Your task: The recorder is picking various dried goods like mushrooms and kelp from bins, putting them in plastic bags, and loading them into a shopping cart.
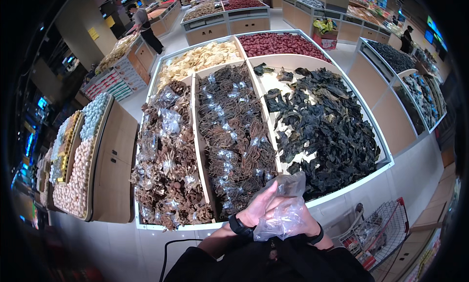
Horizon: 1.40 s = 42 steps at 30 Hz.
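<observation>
Close to my body, both hands are at a clear plastic bag (281, 222) at the front edge of a large display bin. My left hand (259, 206) has its thumb raised and its fingers partly behind the film. My right hand (310, 221) grips the bag's other side, its fingers mostly covered by the crumpled plastic. Part of the bag stands up beyond my hands, over the front of the bin. Just ahead lie dark, leafy dried pieces (332, 130) in the right compartment and bundled brown dried strands (234, 135) in the middle one.
Brown dried mushrooms (168, 174) fill the left compartment. Pale dried slices (200, 59) and red dried fruit (278, 43) lie at the back. An egg stand (73, 179) is on the left, a shopping cart (376, 233) at lower right. A person (142, 28) stands far left.
</observation>
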{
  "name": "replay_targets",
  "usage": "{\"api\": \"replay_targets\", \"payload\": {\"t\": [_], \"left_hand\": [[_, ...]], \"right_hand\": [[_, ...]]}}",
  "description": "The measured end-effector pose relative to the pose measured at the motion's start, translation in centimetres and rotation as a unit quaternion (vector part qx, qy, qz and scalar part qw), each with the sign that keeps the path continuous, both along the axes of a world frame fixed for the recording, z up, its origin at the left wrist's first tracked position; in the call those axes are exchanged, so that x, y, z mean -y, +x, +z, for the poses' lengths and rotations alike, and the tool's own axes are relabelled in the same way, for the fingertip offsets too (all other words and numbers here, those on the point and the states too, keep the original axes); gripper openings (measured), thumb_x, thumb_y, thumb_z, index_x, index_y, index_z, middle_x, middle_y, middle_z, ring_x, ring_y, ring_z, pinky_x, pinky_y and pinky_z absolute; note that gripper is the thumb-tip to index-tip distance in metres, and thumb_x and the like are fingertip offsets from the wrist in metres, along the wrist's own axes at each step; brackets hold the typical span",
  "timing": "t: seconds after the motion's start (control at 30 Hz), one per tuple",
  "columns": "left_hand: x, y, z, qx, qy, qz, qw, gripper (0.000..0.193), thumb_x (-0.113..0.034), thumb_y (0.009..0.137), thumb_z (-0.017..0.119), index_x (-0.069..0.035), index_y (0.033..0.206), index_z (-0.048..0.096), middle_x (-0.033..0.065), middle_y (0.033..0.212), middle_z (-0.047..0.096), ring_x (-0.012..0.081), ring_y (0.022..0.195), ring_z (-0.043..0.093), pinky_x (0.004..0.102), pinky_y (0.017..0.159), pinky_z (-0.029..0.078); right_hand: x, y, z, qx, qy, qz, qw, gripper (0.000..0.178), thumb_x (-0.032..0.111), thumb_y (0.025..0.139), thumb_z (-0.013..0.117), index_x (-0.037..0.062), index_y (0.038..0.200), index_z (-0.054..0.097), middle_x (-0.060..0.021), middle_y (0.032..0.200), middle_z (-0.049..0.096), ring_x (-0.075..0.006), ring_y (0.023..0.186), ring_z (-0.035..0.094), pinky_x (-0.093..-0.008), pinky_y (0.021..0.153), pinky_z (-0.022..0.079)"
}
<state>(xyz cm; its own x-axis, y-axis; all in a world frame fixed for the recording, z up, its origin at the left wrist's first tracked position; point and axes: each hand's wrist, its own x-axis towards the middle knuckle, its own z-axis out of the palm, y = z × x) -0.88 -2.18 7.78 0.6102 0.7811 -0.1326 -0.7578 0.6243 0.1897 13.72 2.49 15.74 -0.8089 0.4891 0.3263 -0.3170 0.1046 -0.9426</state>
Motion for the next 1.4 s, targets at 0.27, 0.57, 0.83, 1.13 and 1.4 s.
{"api": "replay_targets", "payload": {"t": [0.27, 0.57, 0.83, 1.13, 1.4], "left_hand": [[-1.6, -0.7, 5.5, -0.144, 0.086, 0.125, 0.978, 0.052, -0.035, 0.098, 0.029, 0.006, 0.125, 0.043, 0.0214, 0.119, 0.053, 0.0305, 0.113, 0.051, 0.0384, 0.096, 0.039], [-2.8, 0.0, 5.2, -0.356, 0.103, 0.155, 0.916, 0.034, -0.006, 0.087, 0.053, 0.007, 0.118, 0.049, 0.0136, 0.096, 0.062, 0.0214, 0.081, 0.061, 0.0324, 0.073, 0.049], [-2.7, 2.5, 5.4, -0.502, 0.085, 0.035, 0.86, 0.027, -0.009, 0.087, 0.055, 0.002, 0.112, 0.056, 0.0099, 0.09, 0.062, 0.0153, 0.072, 0.061, 0.0265, 0.06, 0.051], [-3.4, 1.4, -0.4, -0.556, 0.263, -0.261, 0.744, 0.028, -0.02, 0.095, 0.049, 0.001, 0.113, 0.054, 0.0059, 0.105, 0.058, 0.0134, 0.096, 0.052, 0.0274, 0.085, 0.042], [-2.3, -0.9, -1.5, 0.021, 0.096, 0.062, 0.993, 0.083, -0.063, 0.086, 0.036, 0.004, 0.135, 0.03, 0.022, 0.133, 0.043, 0.0365, 0.112, 0.051, 0.05, 0.095, 0.04]], "right_hand": [[-2.4, 3.6, 1.1, 0.047, -0.031, 0.269, 0.961, 0.076, 0.025, 0.07, 0.077, 0.0019, 0.133, 0.042, -0.0124, 0.104, 0.061, -0.026, 0.107, 0.054, -0.0394, 0.101, 0.035], [-4.1, 4.5, -8.1, -0.066, -0.541, 0.006, 0.839, 0.037, 0.031, 0.096, 0.043, -0.0008, 0.113, 0.052, -0.0081, 0.091, 0.059, -0.0195, 0.09, 0.057, -0.0327, 0.079, 0.048], [-4.8, 2.7, -8.6, -0.115, -0.484, 0.129, 0.858, 0.068, 0.049, 0.092, 0.039, 0.0057, 0.142, 0.022, -0.018, 0.14, 0.034, -0.031, 0.129, 0.035, -0.0443, 0.107, 0.027], [-5.6, 3.8, -5.7, -0.098, -0.458, -0.031, 0.883, 0.059, 0.002, 0.086, 0.049, 0.0041, 0.14, 0.026, -0.0174, 0.112, 0.055, -0.0172, 0.07, 0.055, -0.029, 0.067, 0.048], [-5.4, 1.5, -3.1, 0.143, -0.143, 0.124, 0.971, 0.026, 0.006, 0.088, 0.041, 0.0029, 0.109, 0.056, -0.0053, 0.082, 0.06, -0.0091, 0.059, 0.051, -0.0249, 0.053, 0.042]]}}
